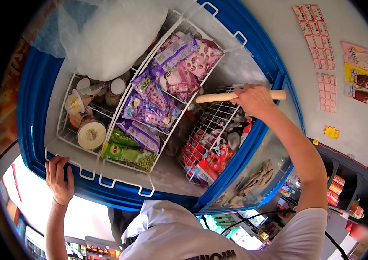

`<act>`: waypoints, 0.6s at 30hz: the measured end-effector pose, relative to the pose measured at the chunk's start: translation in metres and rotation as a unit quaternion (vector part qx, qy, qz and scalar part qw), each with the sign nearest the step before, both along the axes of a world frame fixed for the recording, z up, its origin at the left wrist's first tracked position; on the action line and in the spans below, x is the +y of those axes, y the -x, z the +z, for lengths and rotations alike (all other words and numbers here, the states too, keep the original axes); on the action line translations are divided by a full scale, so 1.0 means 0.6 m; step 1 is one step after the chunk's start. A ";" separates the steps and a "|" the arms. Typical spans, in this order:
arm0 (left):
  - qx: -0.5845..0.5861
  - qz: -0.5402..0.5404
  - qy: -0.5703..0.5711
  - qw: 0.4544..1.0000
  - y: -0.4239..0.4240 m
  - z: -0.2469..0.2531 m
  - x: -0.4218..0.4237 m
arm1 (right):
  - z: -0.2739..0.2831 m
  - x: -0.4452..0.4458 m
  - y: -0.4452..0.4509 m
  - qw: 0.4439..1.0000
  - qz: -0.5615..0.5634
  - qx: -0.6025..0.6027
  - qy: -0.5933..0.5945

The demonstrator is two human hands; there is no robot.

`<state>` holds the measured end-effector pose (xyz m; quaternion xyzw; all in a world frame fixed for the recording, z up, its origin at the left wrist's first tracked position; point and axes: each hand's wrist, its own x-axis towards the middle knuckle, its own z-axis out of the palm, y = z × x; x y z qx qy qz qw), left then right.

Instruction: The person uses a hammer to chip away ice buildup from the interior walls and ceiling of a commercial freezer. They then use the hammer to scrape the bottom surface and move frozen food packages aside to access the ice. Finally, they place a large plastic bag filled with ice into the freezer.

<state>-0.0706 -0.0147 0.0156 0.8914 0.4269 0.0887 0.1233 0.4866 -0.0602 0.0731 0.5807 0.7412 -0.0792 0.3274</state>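
Note:
My right hand grips a pale wooden stick, held over the open chest freezer near its sliding glass lid. My left hand rests with fingers curled over the freezer's blue rim at the lower left, beside a basket's wire hook. Below the hands hang white wire baskets. The middle one holds purple packs, pink packs and green packs of frozen treats. Tubs and a cone lie in the left basket. Red packs fill part of a lower basket at the right.
A large clear plastic bag covers the freezer's upper left. A crumpled brown cloth lies on the glass lid. Labels and ice-cream pictures are on the pale surface at right. Shelves of goods stand beyond.

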 end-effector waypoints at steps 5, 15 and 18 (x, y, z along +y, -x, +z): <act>-0.009 0.001 0.001 1.000 -0.004 0.000 0.001 | 0.032 0.048 -0.045 0.988 -0.009 -0.135 0.071; -0.015 0.004 0.003 1.000 0.003 -0.002 0.000 | 0.066 0.038 -0.057 0.995 -0.002 -0.077 0.059; -0.022 0.002 0.005 1.000 0.002 -0.003 0.003 | 0.048 0.057 -0.081 0.988 0.000 -0.156 0.021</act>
